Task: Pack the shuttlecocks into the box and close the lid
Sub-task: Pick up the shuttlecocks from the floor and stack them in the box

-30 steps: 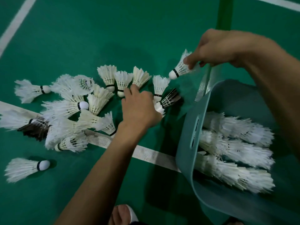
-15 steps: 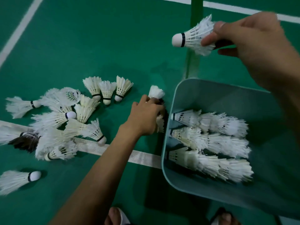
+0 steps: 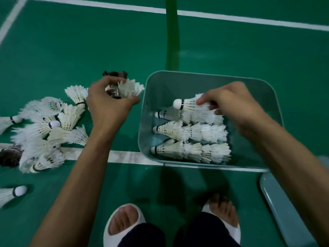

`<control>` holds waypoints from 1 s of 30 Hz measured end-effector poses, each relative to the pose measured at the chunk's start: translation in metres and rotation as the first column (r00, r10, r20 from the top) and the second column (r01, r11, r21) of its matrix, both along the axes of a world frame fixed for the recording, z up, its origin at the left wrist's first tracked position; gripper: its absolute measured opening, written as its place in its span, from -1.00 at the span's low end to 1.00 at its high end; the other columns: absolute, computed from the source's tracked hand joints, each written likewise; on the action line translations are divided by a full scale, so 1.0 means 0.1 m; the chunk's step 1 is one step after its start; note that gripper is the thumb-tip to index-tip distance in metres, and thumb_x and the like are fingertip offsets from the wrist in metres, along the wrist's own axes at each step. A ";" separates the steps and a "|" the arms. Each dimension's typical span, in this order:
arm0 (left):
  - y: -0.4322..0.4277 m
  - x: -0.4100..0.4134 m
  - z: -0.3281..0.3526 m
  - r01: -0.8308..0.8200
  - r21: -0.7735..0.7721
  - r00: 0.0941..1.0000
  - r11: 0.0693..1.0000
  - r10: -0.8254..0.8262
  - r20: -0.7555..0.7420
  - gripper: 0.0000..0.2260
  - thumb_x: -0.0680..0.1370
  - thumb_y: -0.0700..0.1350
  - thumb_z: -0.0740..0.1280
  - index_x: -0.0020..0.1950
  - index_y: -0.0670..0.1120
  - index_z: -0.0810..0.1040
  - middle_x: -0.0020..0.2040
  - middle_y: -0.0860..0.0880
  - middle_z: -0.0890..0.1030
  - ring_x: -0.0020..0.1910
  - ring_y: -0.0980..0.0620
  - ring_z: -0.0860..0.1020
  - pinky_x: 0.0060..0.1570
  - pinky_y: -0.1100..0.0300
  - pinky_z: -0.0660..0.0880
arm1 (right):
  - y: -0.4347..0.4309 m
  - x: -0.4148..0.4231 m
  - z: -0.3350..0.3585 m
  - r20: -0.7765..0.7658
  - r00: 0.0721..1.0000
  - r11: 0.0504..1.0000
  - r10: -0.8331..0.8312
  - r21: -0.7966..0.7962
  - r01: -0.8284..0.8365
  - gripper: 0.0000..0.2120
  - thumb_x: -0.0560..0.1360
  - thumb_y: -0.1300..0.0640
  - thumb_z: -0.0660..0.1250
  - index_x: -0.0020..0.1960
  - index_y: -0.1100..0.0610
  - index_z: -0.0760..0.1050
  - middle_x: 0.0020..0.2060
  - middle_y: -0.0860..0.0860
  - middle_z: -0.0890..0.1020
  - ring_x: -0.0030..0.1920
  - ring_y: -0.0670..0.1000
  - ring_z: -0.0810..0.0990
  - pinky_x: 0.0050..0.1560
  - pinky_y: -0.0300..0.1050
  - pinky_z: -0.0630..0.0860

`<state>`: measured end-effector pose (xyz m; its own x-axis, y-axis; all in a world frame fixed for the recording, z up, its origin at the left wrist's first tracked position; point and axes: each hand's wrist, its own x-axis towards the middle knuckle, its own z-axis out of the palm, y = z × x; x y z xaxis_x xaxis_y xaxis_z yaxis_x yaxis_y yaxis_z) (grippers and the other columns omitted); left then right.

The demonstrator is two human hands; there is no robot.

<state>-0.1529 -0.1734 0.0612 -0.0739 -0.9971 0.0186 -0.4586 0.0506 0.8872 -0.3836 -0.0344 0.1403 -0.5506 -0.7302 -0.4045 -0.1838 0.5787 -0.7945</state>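
A grey-blue box (image 3: 199,75) stands open on the green court floor, with three rows of nested white shuttlecocks (image 3: 192,150) lying inside. My right hand (image 3: 233,106) is inside the box, shut on a white shuttlecock (image 3: 188,104) held cork-left above the top row. My left hand (image 3: 108,104) is just left of the box, gripping a bunch of shuttlecocks (image 3: 128,88), white and dark-feathered. A loose pile of shuttlecocks (image 3: 46,129) lies on the floor at the left.
The box's lid (image 3: 284,211) lies on the floor at the lower right. My feet in white slides (image 3: 124,223) are at the bottom centre. One lone shuttlecock (image 3: 12,193) lies at the lower left. A white court line (image 3: 124,155) runs under the pile and box.
My right hand has come down from above the box into it with its shuttlecock. My left hand has lifted a bunch of shuttlecocks off the floor beside the box.
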 end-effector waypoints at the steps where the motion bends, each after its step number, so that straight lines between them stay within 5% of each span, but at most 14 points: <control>1: 0.02 -0.05 0.09 -0.021 -0.012 0.999 1.000 0.020 -0.033 -0.53 0.20 -0.06 0.69 0.05 0.11 0.66 0.03 0.01 0.71 -0.09 0.08 0.71 -0.19 0.07 0.69 | -0.04 0.03 -0.09 0.044 0.999 0.999 0.021 0.023 -0.022 -0.81 0.45 0.17 0.49 -0.10 0.33 0.70 -0.17 0.16 0.67 -0.19 0.01 0.55 -0.10 -0.04 0.45; 5: 0.13 -0.15 0.36 -0.046 -0.209 0.997 0.977 0.059 0.055 -0.55 0.22 0.01 0.63 0.08 0.12 0.66 0.16 0.01 0.58 0.07 0.09 0.62 0.06 0.11 0.63 | -0.27 0.18 -0.38 0.082 0.988 0.992 0.128 -0.004 -0.128 -0.83 0.57 0.30 0.35 -0.11 0.18 0.70 0.05 0.10 0.73 0.05 -0.03 0.62 0.18 -0.02 0.56; 7: 0.22 -0.15 0.47 -0.010 -0.265 0.998 0.964 0.024 0.051 -0.55 0.25 -0.02 0.61 0.12 0.06 0.66 0.19 -0.01 0.55 0.09 0.13 0.58 0.01 0.23 0.61 | -0.38 0.21 -0.51 0.070 0.982 0.985 0.173 -0.010 -0.173 -0.75 0.58 0.35 0.30 -0.12 0.14 0.69 0.10 0.08 0.72 0.19 0.00 0.62 0.38 0.09 0.48; 10: 0.36 -0.23 0.61 0.148 -0.332 0.988 0.932 -0.155 0.008 -0.57 0.32 -0.13 0.59 0.16 -0.02 0.63 0.24 -0.05 0.52 0.15 0.09 0.58 -0.12 0.35 0.58 | -0.47 0.20 -0.64 0.069 0.976 0.978 0.207 0.004 -0.208 -0.64 0.58 0.43 0.17 -0.13 0.17 0.69 0.09 0.09 0.71 0.25 0.04 0.60 0.43 0.11 0.45; 13: 0.51 -0.36 0.62 0.334 -0.314 0.938 0.888 -0.345 0.022 -0.57 0.33 -0.16 0.59 0.17 -0.06 0.62 0.26 -0.04 0.53 0.21 0.06 0.56 -0.11 0.31 0.62 | -0.47 0.13 -0.73 0.145 0.972 0.982 0.187 -0.006 -0.188 -0.59 0.59 0.43 0.12 -0.24 0.17 0.64 -0.08 0.05 0.70 0.05 0.04 0.62 0.17 0.02 0.59; 16: 0.62 -0.45 0.55 0.418 -0.259 0.904 0.871 -0.426 0.026 -0.57 0.32 -0.07 0.61 0.16 -0.04 0.63 0.24 0.01 0.55 0.18 0.12 0.55 -0.10 0.31 0.59 | -0.41 0.05 -0.89 0.262 0.953 0.985 0.155 0.031 -0.169 -0.58 0.63 0.35 0.23 -0.34 0.15 0.66 -0.31 0.07 0.67 -0.21 0.12 0.51 -0.28 -0.05 0.45; 23: 0.75 -0.48 0.46 0.433 -0.178 0.900 0.884 -0.436 0.021 -0.57 0.34 -0.11 0.63 0.16 0.04 0.62 0.22 0.06 0.56 0.19 0.11 0.58 0.04 0.10 0.63 | -0.48 0.07 -0.90 0.217 0.965 0.987 0.143 0.043 -0.156 -0.85 0.62 0.33 0.22 0.00 0.29 0.57 -0.21 0.24 0.61 -0.25 0.12 0.50 -0.23 -0.01 0.43; 25: 0.79 -0.47 0.46 0.444 -0.152 0.896 0.883 -0.443 0.037 -0.57 0.33 -0.10 0.63 0.16 0.05 0.62 0.21 0.07 0.56 0.16 0.15 0.57 0.05 0.16 0.61 | -0.48 0.08 -0.86 0.214 0.968 0.990 0.131 0.030 -0.141 -0.85 0.61 0.34 0.24 -0.08 0.35 0.56 -0.22 0.27 0.60 -0.22 0.17 0.53 -0.17 0.07 0.44; 28: 0.82 -0.49 0.46 0.483 -0.109 0.873 0.869 -0.469 0.131 -0.56 0.31 -0.12 0.64 0.13 0.07 0.62 0.20 0.05 0.56 0.09 0.14 0.54 0.02 0.25 0.56 | -0.48 0.02 -0.87 0.273 0.961 0.999 0.047 -0.013 -0.045 -0.61 0.59 0.39 0.20 -0.41 0.23 0.41 -0.52 0.08 0.50 -0.48 0.05 0.49 -0.42 -0.17 0.43; 30: 0.83 -0.53 0.47 0.528 -0.035 0.835 0.848 -0.512 0.201 -0.55 0.28 -0.14 0.65 0.09 0.09 0.61 0.17 0.02 0.55 0.05 0.08 0.54 -0.01 0.24 0.52 | -0.47 0.00 -0.87 0.307 0.951 0.999 0.035 -0.022 -0.030 -0.66 0.53 0.42 0.20 -0.40 0.20 0.40 -0.57 0.02 0.42 -0.57 -0.04 0.39 -0.54 -0.25 0.30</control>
<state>-0.2061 -0.0900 0.1082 -0.5912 -0.8056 0.0382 -0.4919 0.3977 0.7745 -0.3837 -0.0810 0.0537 -0.3774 -0.7538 -0.5380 0.0526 0.5625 -0.8251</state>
